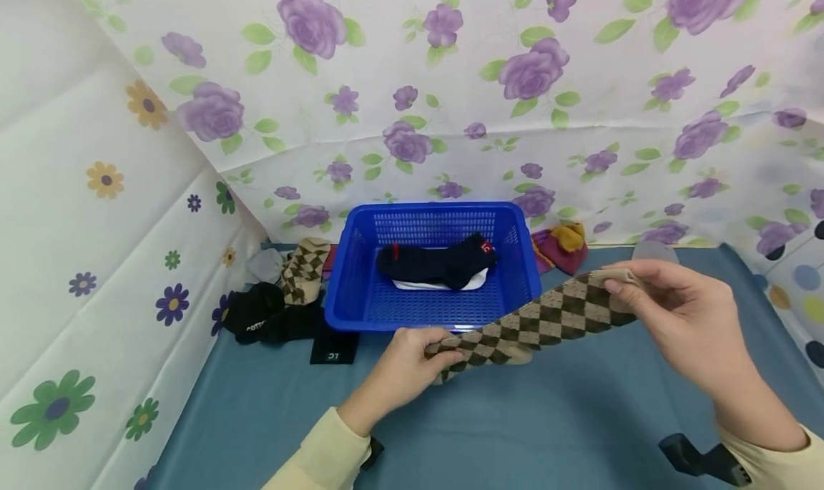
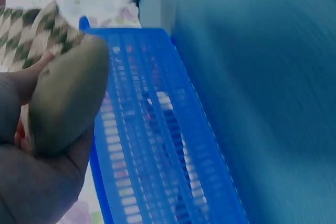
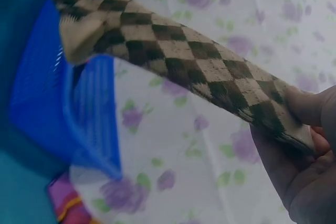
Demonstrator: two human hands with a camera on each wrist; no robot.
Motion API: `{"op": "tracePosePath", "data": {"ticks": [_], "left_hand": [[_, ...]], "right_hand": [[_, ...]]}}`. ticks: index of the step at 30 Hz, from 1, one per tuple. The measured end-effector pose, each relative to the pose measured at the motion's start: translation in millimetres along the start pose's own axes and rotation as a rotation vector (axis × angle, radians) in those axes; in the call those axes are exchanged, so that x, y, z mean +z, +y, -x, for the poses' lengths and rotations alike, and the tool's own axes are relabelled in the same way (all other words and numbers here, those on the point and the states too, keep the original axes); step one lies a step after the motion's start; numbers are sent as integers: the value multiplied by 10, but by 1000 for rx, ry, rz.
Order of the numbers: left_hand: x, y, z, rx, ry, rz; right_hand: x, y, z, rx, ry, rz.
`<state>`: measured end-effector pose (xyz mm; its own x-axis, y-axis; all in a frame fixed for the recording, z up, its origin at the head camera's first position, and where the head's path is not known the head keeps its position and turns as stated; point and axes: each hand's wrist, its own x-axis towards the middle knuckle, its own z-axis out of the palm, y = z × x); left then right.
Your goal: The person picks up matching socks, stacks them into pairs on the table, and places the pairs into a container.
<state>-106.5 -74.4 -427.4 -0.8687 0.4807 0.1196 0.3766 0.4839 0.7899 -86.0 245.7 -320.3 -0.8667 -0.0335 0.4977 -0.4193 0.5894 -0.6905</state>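
Observation:
A beige and dark brown checkered sock (image 1: 547, 318) stretches between both hands in the head view, held up in front of the basket. My left hand (image 1: 412, 365) pinches its foot end, thumb on top. At the cuff, my right hand (image 1: 676, 311) grips between thumb and fingers. The plain beige heel (image 3: 81, 38) hangs below the patterned part in the right wrist view. Behind the sock stands a blue plastic basket (image 1: 434, 322) with dark navy socks (image 1: 438, 261) lying in it on something white.
Left of the basket lie another checkered sock (image 1: 305, 268), a black sock (image 1: 257, 307), a grey item (image 1: 265, 265) and a dark piece marked LC (image 1: 335, 347). Right of it is a maroon and mustard sock (image 1: 563, 247). Flowered sheets (image 1: 412, 89) wall the blue table surface (image 1: 515, 418).

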Motion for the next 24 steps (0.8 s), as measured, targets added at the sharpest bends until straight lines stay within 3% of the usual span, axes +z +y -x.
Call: {"op": "tracePosePath", "data": {"ticks": [8, 13, 17, 24], "left_hand": [[-179, -153, 131, -182, -9, 10], [-238, -230, 172, -252, -19, -12], [-241, -280, 191, -294, -30, 0], [-171, -391, 172, -384, 28, -10]], "right_hand": [[-9, 373, 195, 226, -114, 157], [14, 553, 278, 348, -234, 180], [67, 703, 306, 427, -325, 186], [258, 942, 394, 514, -431, 168]]}}
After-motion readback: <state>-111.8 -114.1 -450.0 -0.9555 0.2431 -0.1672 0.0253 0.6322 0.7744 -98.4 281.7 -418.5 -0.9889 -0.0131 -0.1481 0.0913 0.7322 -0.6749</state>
